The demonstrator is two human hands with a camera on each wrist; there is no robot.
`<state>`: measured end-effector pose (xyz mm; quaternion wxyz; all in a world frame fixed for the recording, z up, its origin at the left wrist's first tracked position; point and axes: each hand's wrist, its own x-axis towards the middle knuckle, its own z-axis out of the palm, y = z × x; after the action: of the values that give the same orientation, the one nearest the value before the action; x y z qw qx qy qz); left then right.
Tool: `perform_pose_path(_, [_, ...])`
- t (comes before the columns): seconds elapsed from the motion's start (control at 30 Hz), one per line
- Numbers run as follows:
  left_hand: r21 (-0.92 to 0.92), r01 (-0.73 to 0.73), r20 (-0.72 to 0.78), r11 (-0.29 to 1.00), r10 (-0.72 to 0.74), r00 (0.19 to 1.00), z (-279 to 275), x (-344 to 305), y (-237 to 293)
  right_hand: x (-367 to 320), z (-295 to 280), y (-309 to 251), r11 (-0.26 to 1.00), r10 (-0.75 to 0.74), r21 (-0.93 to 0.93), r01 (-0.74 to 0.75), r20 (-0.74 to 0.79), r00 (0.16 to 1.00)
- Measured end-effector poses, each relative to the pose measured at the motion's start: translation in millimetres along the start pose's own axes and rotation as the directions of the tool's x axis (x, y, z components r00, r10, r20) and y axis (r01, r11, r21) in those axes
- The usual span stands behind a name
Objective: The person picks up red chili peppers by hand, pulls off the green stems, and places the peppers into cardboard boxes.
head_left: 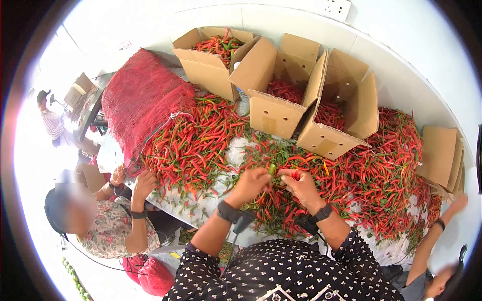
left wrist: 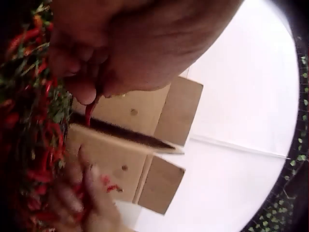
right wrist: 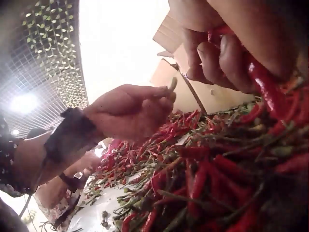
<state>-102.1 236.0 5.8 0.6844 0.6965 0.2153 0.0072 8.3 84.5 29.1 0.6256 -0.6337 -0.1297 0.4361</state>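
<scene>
The left hand (head_left: 250, 186) has thumb and fingers clamped together on a small green piece (right wrist: 172, 84). In the left wrist view a red tip (left wrist: 90, 114) also pokes out below those fingers; whether both belong to one chilli I cannot tell. The right hand (head_left: 304, 189) has its fingers curled round a glossy red chilli (right wrist: 264, 87), one end jutting out below them; how many more sit inside that grip is hidden.

The two hands are near each other, apart, over loose chillies (head_left: 188, 143) that lie below the fingers and spread to both sides on the worktop (head_left: 173, 203), mixed with green stalks (head_left: 266, 213) right under the hands. Beyond the fingers stand two open boxes, a left cardboard box (head_left: 273, 119) and a right cardboard box (head_left: 326, 143), both with red chillies inside.

For good handling, a pinch at the very fingertips, close to the green end, should give the finest control. The right fingers would do best to cradle rather than squeeze: the smooth skin probably slips, and hard pressure could split it. Working low over the heap limits the drop if a piece escapes. The tangled stalks may snag, so lifting a chilli by its free end looks safer than tugging.
</scene>
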Motion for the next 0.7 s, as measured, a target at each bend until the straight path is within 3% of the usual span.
perform_pose_path(0.03, [0.079, 0.020, -0.082, 0.997, -0.013, 0.997, -11.8, 6.0, 9.4, 1.4, -4.0, 1.5, 0.999, 0.028, 0.019, -0.027, -0.042, 0.999])
perform_pose_path(0.07, [-0.047, 0.067, -0.149, 0.997, -0.073, 0.986, -29.0, 22.8, -7.7, 2.0, -10.4, 4.8, 0.999, 0.033, 0.025, -0.032, -0.045, 0.998])
perform_pose_path(0.1, [-0.079, 0.017, -0.219, 0.997, -0.034, 0.975, -45.1, 33.1, -1.2, 2.9, -18.9, 9.9, 0.997, 0.067, 0.042, -0.064, -0.051, 0.996])
perform_pose_path(0.17, [0.149, -0.025, -0.465, 0.989, 0.092, 0.880, -74.2, 63.3, 9.1, 6.5, -31.8, 26.8, 0.995, 0.082, 0.061, -0.078, -0.068, 0.994])
perform_pose_path(0.2, [0.187, -0.019, -0.481, 0.982, 0.108, 0.870, -90.7, 82.5, 8.5, 5.7, -33.5, 29.3, 0.994, 0.087, 0.067, -0.082, -0.075, 0.993])
perform_pose_path(0.27, [0.416, -0.042, -0.470, 0.908, 0.255, 0.845, -113.7, 120.2, 7.0, 2.9, -37.7, 34.7, 0.990, 0.118, 0.078, -0.114, -0.055, 0.991])
perform_pose_path(0.3, [0.571, 0.017, -0.435, 0.821, 0.285, 0.854, -127.3, 146.7, 1.8, 2.2, -38.7, 36.3, 0.989, 0.131, 0.083, -0.126, -0.065, 0.989])
perform_pose_path(0.33, [0.681, -0.014, -0.379, 0.733, 0.369, 0.849, -129.6, 158.7, 9.3, 2.9, -38.5, 36.5, 0.989, 0.134, 0.079, -0.128, -0.076, 0.988])
perform_pose_path(0.37, [0.734, -0.143, -0.313, 0.664, 0.518, 0.796, -123.9, 161.5, 27.0, 2.9, -38.9, 36.6, 0.989, 0.137, 0.076, -0.130, -0.087, 0.987])
perform_pose_path(0.4, [0.724, -0.137, -0.346, 0.676, 0.528, 0.776, -128.9, 180.9, 24.7, 2.2, -40.1, 35.7, 0.987, 0.149, 0.083, -0.141, -0.096, 0.984])
perform_pose_path(0.47, [0.262, -0.411, -0.448, 0.873, 0.487, 0.750, -126.1, 197.0, 24.2, 1.4, -43.5, 32.9, 0.986, 0.127, 0.123, -0.117, -0.078, 0.989])
perform_pose_path(0.5, [0.258, -0.409, -0.442, 0.875, 0.483, 0.756, -122.6, 192.8, 25.0, 2.1, -46.1, 33.6, 0.993, 0.107, 0.054, -0.102, -0.101, 0.989])
perform_pose_path(0.57, [0.377, -0.323, -0.595, 0.868, 0.494, 0.634, -115.6, 169.2, 27.5, 0.8, -49.5, 32.2, 0.996, 0.085, 0.048, -0.080, -0.111, 0.990])
perform_pose_path(0.6, [0.527, -0.172, -0.582, 0.832, 0.501, 0.641, -112.2, 154.6, 19.2, 0.2, -50.7, 31.8, 0.998, 0.060, 0.037, -0.056, -0.114, 0.992])
perform_pose_path(0.63, [0.566, -0.110, -0.557, 0.817, 0.478, 0.680, -97.6, 137.0, 18.4, 0.7, -52.5, 32.8, 0.996, 0.082, 0.052, -0.076, -0.111, 0.990])
perform_pose_path(0.67, [0.651, -0.219, -0.423, 0.727, 0.587, 0.690, -88.3, 125.8, 2.4, 1.4, -51.8, 33.0, 0.995, 0.083, 0.056, -0.078, -0.110, 0.990])
perform_pose_path(0.7, [0.583, -0.173, -0.316, 0.794, 0.418, 0.852, -65.3, 99.5, 16.5, 2.0, -49.9, 32.9, 0.993, 0.102, 0.077, -0.094, -0.106, 0.989])
